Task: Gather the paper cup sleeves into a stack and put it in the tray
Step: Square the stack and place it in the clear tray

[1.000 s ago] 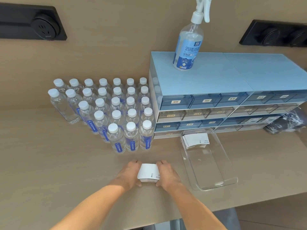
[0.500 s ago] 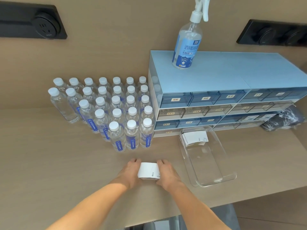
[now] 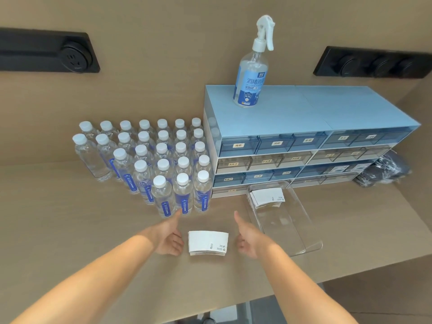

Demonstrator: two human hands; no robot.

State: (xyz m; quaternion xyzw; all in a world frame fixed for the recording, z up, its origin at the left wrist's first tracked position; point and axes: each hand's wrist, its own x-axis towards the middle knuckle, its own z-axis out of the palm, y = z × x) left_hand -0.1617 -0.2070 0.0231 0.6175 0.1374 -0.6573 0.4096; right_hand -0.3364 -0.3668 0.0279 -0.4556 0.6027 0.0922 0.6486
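A neat stack of white paper cup sleeves (image 3: 208, 243) lies flat on the tan table between my hands. My left hand (image 3: 169, 237) rests just left of it, thumb raised, fingers curled but apart from the stack. My right hand (image 3: 249, 238) sits just to the right, thumb raised too, not touching it. A clear plastic tray (image 3: 304, 244) stands to the right, holding another stack of sleeves (image 3: 267, 197) at its far end.
Several rows of capped water bottles (image 3: 161, 164) stand behind my left hand. A blue drawer cabinet (image 3: 304, 146) with a spray bottle (image 3: 251, 71) on top lines the back wall. A dark bag (image 3: 383, 171) lies far right. The table edge runs close below.
Both hands pressed against the sides of the stack before; now they have let go and drawn a little apart. The stack lies on the table by itself.
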